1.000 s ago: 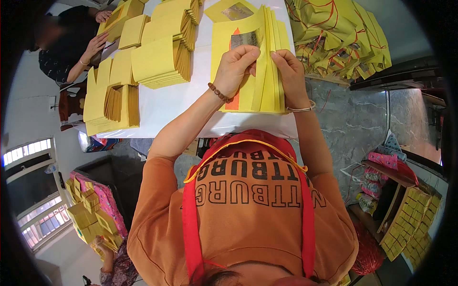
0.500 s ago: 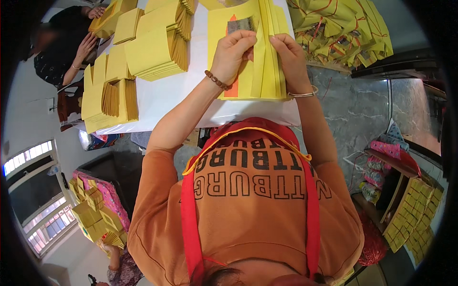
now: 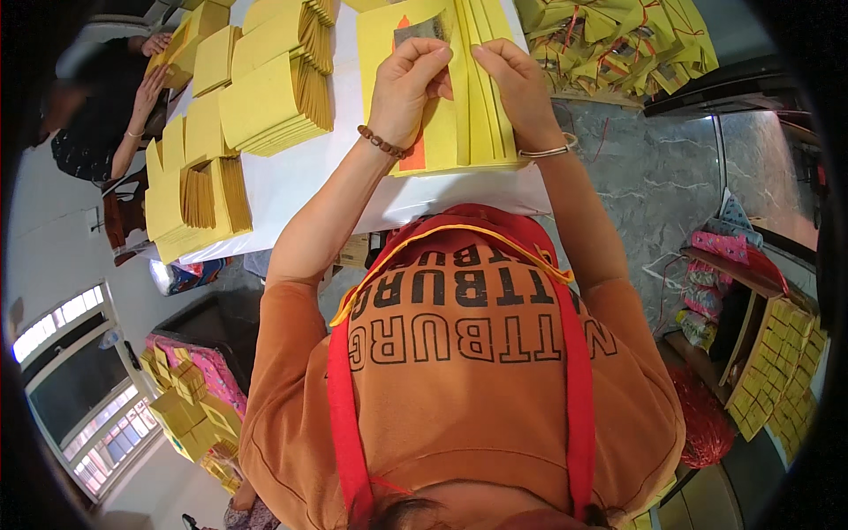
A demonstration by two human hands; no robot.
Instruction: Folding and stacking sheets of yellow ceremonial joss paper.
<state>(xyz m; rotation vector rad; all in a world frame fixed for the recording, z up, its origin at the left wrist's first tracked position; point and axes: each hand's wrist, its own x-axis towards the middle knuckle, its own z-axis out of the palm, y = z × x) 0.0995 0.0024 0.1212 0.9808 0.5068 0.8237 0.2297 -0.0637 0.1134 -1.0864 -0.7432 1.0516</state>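
Note:
A stack of yellow paper sheets [image 3: 377, 75] lies at the far edge of the view, and its top sheet is folded into long pleats [image 3: 475, 132]. My left hand [image 3: 406, 93] is closed, its thumb and fingertips pinching the pleated paper at its left side. Facing it, my right hand [image 3: 519, 99] is closed too, thumb and fingers pressed on the right-hand folds. Under my left hand an orange strip [image 3: 412, 157] and a dark grey patch [image 3: 419, 34] show on the sheet. My left fingertips partly hide the fold.
Stacks of folded yellow paper [image 3: 269, 104] stand on the white-covered table [image 3: 331, 190] to the left. Another person [image 3: 93, 132] handles yellow paper at the far left. Yellow bundles with red string [image 3: 618, 49] lie at the right. A second person's arm shows lower left, beside more yellow paper [image 3: 181, 411].
The paper and both my hands appear a little farther left and higher in the picture, as does the table. Both hands keep their pinch on the folds.

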